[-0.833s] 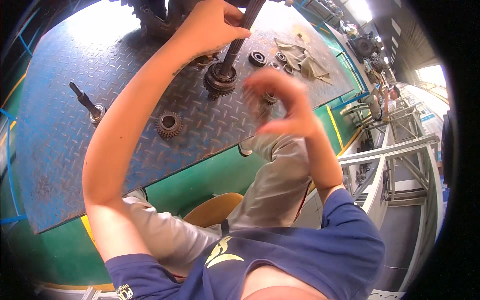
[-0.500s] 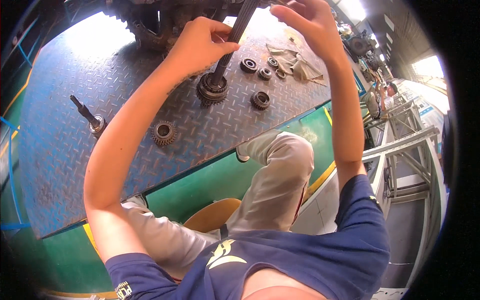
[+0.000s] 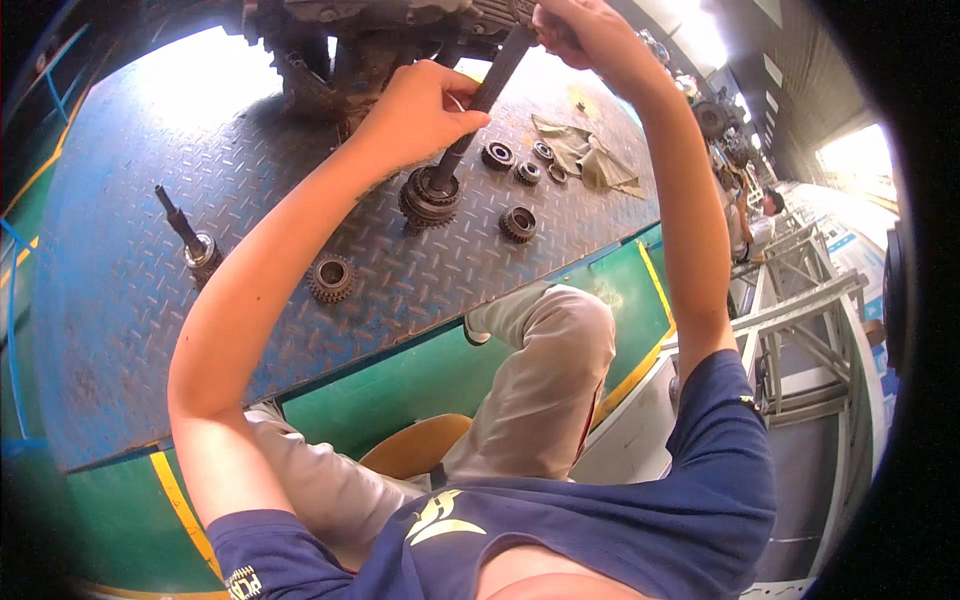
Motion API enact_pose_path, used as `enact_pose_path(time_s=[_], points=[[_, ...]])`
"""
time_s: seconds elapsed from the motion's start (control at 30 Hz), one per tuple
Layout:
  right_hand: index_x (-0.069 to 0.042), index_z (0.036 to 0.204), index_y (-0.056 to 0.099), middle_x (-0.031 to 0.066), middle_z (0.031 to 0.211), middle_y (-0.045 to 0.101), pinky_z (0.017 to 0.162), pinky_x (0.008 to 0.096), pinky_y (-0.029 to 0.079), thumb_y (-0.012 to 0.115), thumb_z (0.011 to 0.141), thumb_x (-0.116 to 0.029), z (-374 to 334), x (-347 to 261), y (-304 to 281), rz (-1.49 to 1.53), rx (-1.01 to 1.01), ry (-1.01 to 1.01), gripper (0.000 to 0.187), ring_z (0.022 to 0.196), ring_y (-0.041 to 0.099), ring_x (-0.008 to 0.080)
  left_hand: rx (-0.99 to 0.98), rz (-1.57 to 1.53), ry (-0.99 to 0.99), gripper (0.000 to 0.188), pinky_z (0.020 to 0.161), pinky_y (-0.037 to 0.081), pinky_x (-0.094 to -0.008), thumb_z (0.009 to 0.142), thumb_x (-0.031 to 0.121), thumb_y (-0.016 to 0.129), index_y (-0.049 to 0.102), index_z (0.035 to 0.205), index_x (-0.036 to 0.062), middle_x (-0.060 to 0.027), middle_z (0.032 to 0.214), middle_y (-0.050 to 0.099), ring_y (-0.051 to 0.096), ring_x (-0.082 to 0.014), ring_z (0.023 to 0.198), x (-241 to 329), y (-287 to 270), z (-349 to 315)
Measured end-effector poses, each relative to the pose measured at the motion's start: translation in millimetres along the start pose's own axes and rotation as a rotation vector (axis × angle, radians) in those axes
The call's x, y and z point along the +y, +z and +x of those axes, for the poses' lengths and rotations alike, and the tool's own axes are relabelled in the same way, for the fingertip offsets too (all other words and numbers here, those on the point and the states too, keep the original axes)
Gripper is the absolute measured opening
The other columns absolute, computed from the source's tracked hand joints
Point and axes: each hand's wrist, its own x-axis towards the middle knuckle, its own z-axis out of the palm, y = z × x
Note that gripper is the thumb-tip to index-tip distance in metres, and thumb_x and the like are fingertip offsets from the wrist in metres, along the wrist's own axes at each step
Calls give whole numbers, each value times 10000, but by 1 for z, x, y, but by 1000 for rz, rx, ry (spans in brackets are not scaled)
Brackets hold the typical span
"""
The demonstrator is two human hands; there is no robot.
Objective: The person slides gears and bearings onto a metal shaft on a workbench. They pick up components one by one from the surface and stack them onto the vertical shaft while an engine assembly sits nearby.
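A dark splined shaft (image 3: 487,95) stands tilted on the metal table, its lower end set in a gear assembly (image 3: 430,197). My left hand (image 3: 425,105) is closed around the shaft, with thumb and fingers on either side of it. At the shaft's upper end, my right hand (image 3: 585,35) is curled shut; whatever lies inside its fingers is hidden near the picture's top edge. Close by on the table are a bearing (image 3: 498,155), a small gear (image 3: 528,173) and a toothed ring gear (image 3: 518,223). Beside my left forearm sits another gear (image 3: 331,277).
A shorter shaft with a bearing (image 3: 186,235) stands at the left. Greasy machinery (image 3: 370,50) rises at the table's far side. A crumpled cloth (image 3: 590,160) lies at the right. Metal framing (image 3: 810,310) and another person (image 3: 760,225) are farther right.
My right hand has come down to the shaft's upper end, and its outstretched fingers have curled in. The left hand keeps its hold. The whole view has shifted slightly.
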Motion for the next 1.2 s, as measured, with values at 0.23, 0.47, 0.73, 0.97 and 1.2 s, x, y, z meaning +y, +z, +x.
enact_pose_path(time_s=[0.23,0.47,0.73,0.97,1.2], points=[[-134,668,517,-75,555,408,451,226,239,532,1065,-452,-1,20,38,168,-49,-5,509,471,329,29,28,-97,2,274,707,532,-287,844,128,814,748,1035,-57,-55,798,715,645,-100,742,-7,1,1],[-12,890,674,26,686,640,489,242,430,529,1047,-218,-12,38,53,150,-127,25,297,532,571,81,-4,-120,0,218,734,535,-285,845,97,797,739,992,-54,-60,820,733,663,-100,768,-12,7,4],[29,1363,554,123,1058,730,828,307,560,626,858,-83,-51,44,89,384,-94,-114,522,904,694,146,105,-142,19,223,756,577,-325,766,77,780,721,940,-50,-143,847,758,739,-210,776,-17,6,6],[3,1418,532,71,1051,708,800,275,536,856,783,-7,-56,42,108,377,20,-196,713,867,646,101,24,-168,8,289,778,573,-319,722,90,821,707,945,-53,-130,836,753,738,-213,792,-16,-6,7],[33,1243,640,72,963,744,846,299,568,919,750,-75,-52,56,114,452,48,-294,577,885,692,119,109,-122,425,426,777,553,-286,804,70,800,674,1201,-18,-84,995,722,687,-141,916,10,-32,3]])
